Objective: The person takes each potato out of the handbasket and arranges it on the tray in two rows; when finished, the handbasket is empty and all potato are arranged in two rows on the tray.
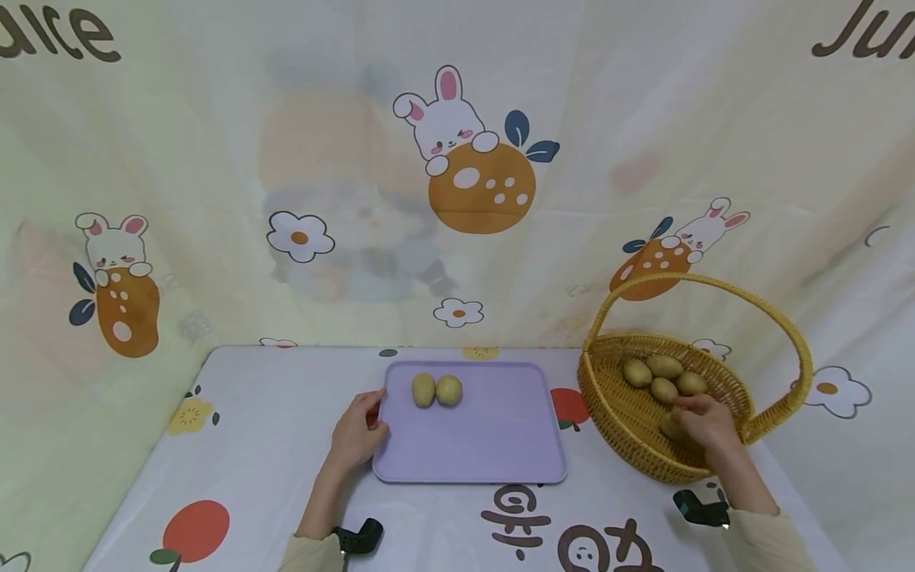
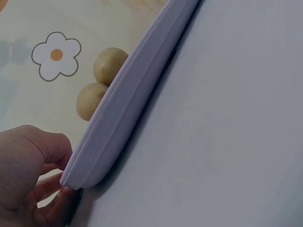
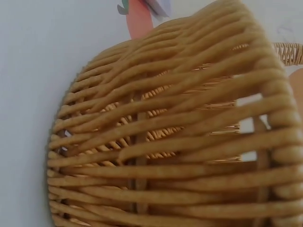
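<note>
A lilac tray (image 1: 472,445) lies on the table, carrying two potatoes (image 1: 449,391) side by side near its far left part. My left hand (image 1: 357,433) grips the tray's left edge; the left wrist view shows its fingers (image 2: 52,149) above and below the rim. To the right stands a yellow-brown wicker basket (image 1: 615,425) with a tall handle. Several potatoes (image 1: 663,366) sit inside it. My right hand (image 1: 708,425) reaches into the basket, its fingers around a potato (image 1: 672,427) that they partly cover. In the right wrist view, the basket's woven wall (image 3: 180,142) hides that hand.
A printed cloth (image 1: 236,445) with fruit and lettering covers the table. Behind it hangs a pale curtain (image 1: 357,159) with rabbits and flowers. The basket's handle (image 1: 779,318) arches high above the potatoes, and its right end comes down close to my right wrist.
</note>
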